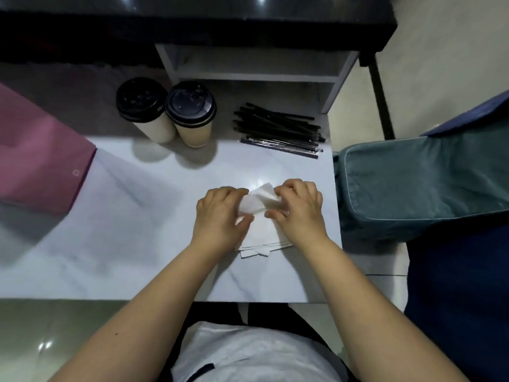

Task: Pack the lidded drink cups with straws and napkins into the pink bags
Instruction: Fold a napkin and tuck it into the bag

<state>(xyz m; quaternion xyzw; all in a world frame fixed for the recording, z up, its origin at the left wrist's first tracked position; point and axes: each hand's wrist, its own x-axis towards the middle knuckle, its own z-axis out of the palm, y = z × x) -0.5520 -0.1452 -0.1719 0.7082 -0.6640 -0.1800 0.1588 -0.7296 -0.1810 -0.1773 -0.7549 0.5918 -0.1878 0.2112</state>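
Both my hands work over a stack of white napkins (259, 248) near the table's right edge. My left hand (220, 216) and my right hand (298, 209) pinch a single napkin (259, 201) between them, lifted and crumpled above the stack. Two beige paper cups with black lids (140, 99) (190, 103) stand upright side by side at the back of the table. A pile of black straws (279, 129) lies to their right. A pink bag (41, 153) lies at the left edge.
The white marble table (124, 230) ends just right of my right hand. A teal cushioned chair (418, 186) stands beside it on the right. A grey shelf frame (256, 75) and a black counter rise behind the cups.
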